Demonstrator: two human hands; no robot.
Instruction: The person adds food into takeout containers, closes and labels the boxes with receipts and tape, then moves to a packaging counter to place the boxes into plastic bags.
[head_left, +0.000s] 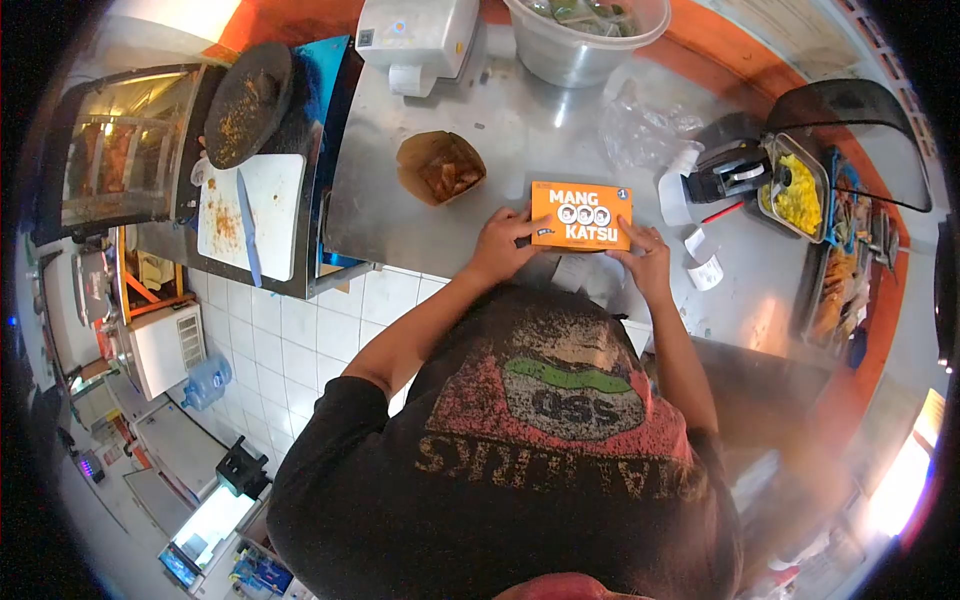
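An orange food box [581,216] printed "MANG KATSU" is held between both of my hands at the front edge of the steel counter. My left hand [508,243] grips its left side, thumb and fingers closed on the cardboard. On the opposite end, my right hand [642,258] holds the lower right corner. The lid is closed, so any contents are hidden. To the left of the box stands an opened brown paper food box [441,168] with browned pieces of food in it.
A knife [248,228] lies on a stained white cutting board [212,222] at left. A label printer [420,35] and a clear plastic tub [588,55] stand behind. Right are a clear plastic bag [650,125], a tape dispenser [727,172] and a container of yellow food [795,195].
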